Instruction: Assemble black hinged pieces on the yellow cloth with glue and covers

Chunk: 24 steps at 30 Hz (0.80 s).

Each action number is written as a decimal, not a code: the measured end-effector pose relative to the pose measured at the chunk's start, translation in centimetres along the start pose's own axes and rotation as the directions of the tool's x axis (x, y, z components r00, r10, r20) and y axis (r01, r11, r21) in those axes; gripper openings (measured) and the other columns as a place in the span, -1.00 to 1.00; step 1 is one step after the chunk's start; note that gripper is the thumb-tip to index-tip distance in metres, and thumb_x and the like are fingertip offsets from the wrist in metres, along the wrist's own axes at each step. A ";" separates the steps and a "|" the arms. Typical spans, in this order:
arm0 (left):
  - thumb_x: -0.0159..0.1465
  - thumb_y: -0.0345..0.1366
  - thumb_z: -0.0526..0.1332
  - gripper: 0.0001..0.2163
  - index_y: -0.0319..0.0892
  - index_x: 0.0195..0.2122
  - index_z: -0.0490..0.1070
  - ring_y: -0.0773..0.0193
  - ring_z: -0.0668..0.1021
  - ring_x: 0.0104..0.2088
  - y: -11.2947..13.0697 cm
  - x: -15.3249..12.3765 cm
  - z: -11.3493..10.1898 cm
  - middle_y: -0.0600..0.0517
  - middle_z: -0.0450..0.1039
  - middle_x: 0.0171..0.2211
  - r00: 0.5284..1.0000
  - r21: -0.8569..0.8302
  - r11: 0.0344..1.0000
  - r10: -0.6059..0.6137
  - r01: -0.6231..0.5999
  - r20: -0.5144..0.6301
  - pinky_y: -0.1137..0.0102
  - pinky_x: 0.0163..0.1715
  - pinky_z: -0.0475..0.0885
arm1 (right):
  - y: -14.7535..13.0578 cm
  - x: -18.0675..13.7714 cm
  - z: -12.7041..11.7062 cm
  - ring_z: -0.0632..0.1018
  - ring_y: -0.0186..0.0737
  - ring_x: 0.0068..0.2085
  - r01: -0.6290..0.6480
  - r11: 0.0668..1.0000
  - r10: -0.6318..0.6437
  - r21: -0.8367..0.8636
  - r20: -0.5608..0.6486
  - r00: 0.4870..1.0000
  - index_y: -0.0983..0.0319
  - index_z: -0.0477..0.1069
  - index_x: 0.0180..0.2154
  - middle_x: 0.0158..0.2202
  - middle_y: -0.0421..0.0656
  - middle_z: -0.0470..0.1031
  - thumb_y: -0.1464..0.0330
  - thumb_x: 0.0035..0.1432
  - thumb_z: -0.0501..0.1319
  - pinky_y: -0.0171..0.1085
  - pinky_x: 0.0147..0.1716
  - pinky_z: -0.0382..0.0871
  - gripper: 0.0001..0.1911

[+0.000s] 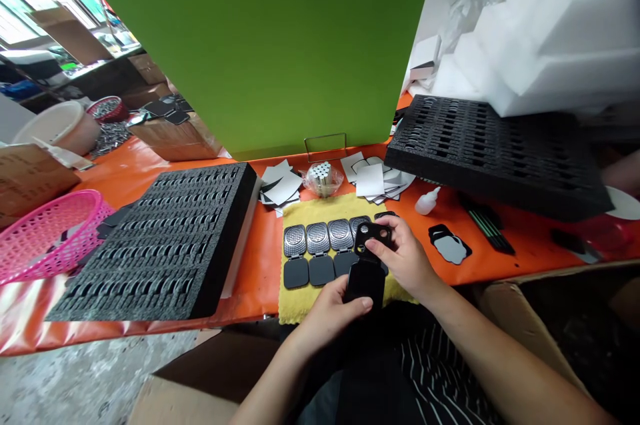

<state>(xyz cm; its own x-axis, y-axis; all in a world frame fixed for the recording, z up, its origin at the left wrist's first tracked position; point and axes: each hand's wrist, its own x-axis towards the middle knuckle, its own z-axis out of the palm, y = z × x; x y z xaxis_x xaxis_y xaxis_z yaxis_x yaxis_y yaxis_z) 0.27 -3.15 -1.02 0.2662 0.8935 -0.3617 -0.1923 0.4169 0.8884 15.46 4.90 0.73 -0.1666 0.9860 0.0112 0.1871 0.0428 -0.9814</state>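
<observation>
In both hands is a black hinged case, unfolded, with a smooth lower half [367, 280] and an upper half pierced by round holes. My left hand [333, 308] grips the lower half, thumb across its front. My right hand [403, 255] pinches the upper half by its right side, thumb on the front. Beneath them a yellow cloth [295, 305] carries a row of similar opened black cases [306, 258], each with a textured oval upper half and a plain lower half. The held case and my hands hide part of the row's right end.
Slotted black foam trays lie left [165, 238] and right [480, 152] on the orange table cover [265, 258]. Behind the cloth are white-backed sheets [370, 180] and bagged small cylinders [324, 177]. A white squeeze bottle [427, 202] lies right; a pink basket [75, 212] stands far left.
</observation>
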 end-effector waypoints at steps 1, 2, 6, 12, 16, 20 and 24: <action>0.03 -0.24 0.28 -0.72 -0.27 -0.27 0.38 0.34 0.40 -0.43 0.0 0.0 0.1 0.04 0.38 -0.42 1.000 -0.026 1.000 -0.006 0.006 -0.003 0.48 -0.40 0.25 | 0.2 0.1 0.1 0.45 -0.26 -0.36 -0.023 0.997 0.024 0.069 -0.009 1.000 0.14 0.20 -0.07 -0.33 -0.18 0.42 0.18 -0.04 0.21 -0.25 -0.33 0.35 -0.53; 0.03 -0.22 0.29 -0.70 -0.27 -0.25 0.37 0.32 0.42 -0.41 0.0 0.1 0.1 0.02 0.39 -0.40 1.000 -0.062 0.998 -0.013 0.013 -0.003 0.45 -0.38 0.28 | 0.4 0.1 0.2 0.45 -0.26 -0.36 -0.047 0.989 0.049 0.140 -0.013 0.999 0.14 0.17 -0.06 -0.35 -0.18 0.42 0.16 -0.03 0.20 -0.26 -0.36 0.35 -0.52; 0.04 -0.20 0.28 -0.62 -0.25 -0.14 0.33 0.23 0.48 -0.33 0.1 0.3 0.3 -0.06 0.43 -0.29 0.999 -0.217 0.975 -0.041 0.036 -0.018 0.38 -0.32 0.35 | 1.6 -0.3 0.6 0.42 -0.33 -0.47 -0.147 0.939 0.152 0.310 0.007 0.988 0.17 0.19 -0.08 -0.40 -0.19 0.41 0.08 0.09 0.04 -0.30 -0.46 0.33 -0.58; 0.12 -0.05 0.16 -0.59 -0.25 -0.11 0.35 0.18 0.50 -0.30 -0.1 0.8 0.2 -0.12 0.45 -0.23 0.987 -0.297 0.955 -0.045 -0.003 -0.153 0.38 -0.40 0.40 | 2.4 -2.7 1.6 0.46 -0.18 -0.20 -0.168 0.976 0.146 0.138 0.157 0.977 0.20 0.26 -0.09 -0.21 -0.10 0.43 0.17 -0.05 0.22 -0.20 -0.21 0.35 -0.53; 0.12 0.11 0.05 -0.48 -0.29 -0.18 0.41 0.15 0.52 -0.31 -0.3 1.0 0.1 -0.14 0.48 -0.31 0.973 -0.339 0.940 -0.112 0.039 -0.200 0.38 -0.40 0.41 | 2.0 -3.2 1.9 0.44 -0.14 -0.15 -0.142 0.987 0.133 0.070 0.120 0.984 0.18 0.34 -0.16 -0.21 -0.11 0.45 0.16 0.07 0.09 -0.17 -0.15 0.32 -0.67; 0.13 0.10 0.04 -0.47 -0.29 -0.15 0.38 0.15 0.53 -0.33 -0.2 0.9 0.0 -0.14 0.47 -0.30 0.983 -0.371 0.928 -0.101 0.038 -0.152 0.37 -0.40 0.41 | 2.1 -3.0 1.9 0.44 -0.15 -0.18 -0.140 0.990 0.139 0.008 0.063 0.988 0.18 0.36 -0.19 -0.23 -0.13 0.46 0.14 0.12 0.01 -0.20 -0.17 0.30 -0.66; 0.05 -0.22 0.26 -0.55 -0.17 -0.03 0.27 0.21 0.50 -0.29 -0.5 0.9 0.2 -0.06 0.42 -0.20 0.989 -0.243 0.967 0.037 -0.072 -0.143 0.41 -0.38 0.39 | 2.5 -2.9 2.3 0.45 -0.16 -0.16 -0.142 0.990 0.142 0.004 0.065 0.988 0.20 0.32 -0.16 -0.20 -0.11 0.45 0.13 0.09 0.04 -0.21 -0.16 0.29 -0.65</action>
<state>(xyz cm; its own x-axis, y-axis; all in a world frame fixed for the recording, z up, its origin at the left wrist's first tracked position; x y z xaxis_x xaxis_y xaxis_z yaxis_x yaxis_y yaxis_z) 0.78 -2.52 -1.72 0.1207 0.9231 -0.3652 -0.4350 0.3799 0.8164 14.16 1.76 -2.16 -0.2008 0.9695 -0.1402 0.2047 -0.0985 -0.9739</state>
